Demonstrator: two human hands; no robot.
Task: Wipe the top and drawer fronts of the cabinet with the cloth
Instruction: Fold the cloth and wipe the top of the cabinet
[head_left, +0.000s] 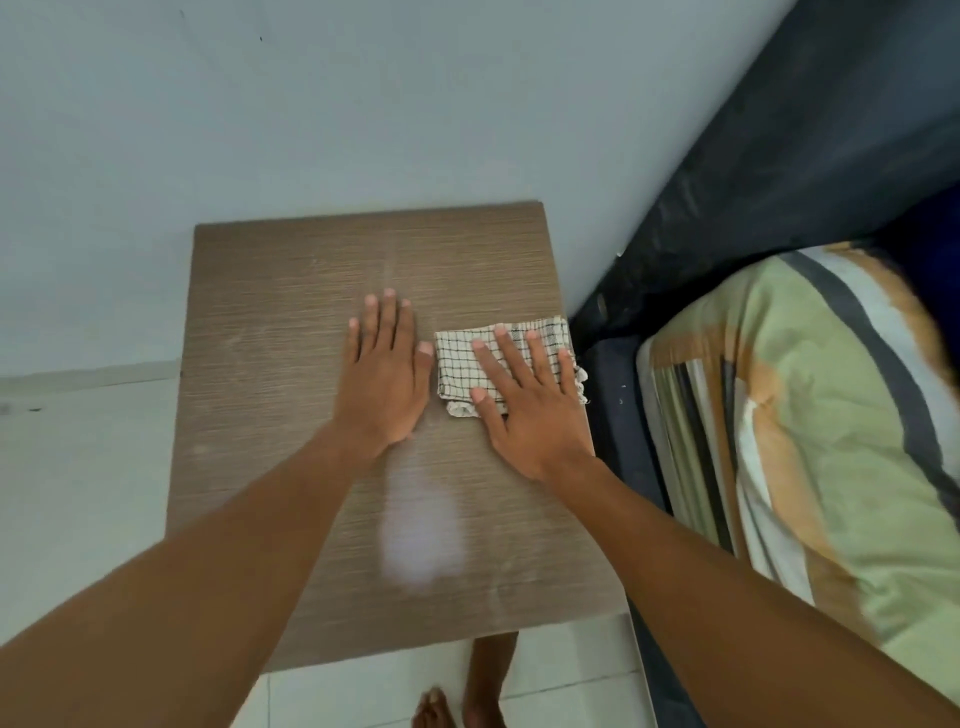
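Note:
I look straight down on the brown wood-grain cabinet top (270, 322); its drawer fronts are hidden from this angle. A folded white cloth with a black grid pattern (457, 358) lies near the top's right edge. My right hand (530, 400) presses flat on the cloth, fingers spread over it. My left hand (384, 379) rests flat on the bare wood just left of the cloth, fingers together, holding nothing. A pale light patch (421, 535) shows on the wood between my forearms.
A pale wall (311, 104) stands behind the cabinet. A bed with a dark mattress (727, 208) and a green striped blanket (810, 415) sits close on the right. White floor tiles (78, 493) lie to the left and in front, where a bare foot (483, 691) stands.

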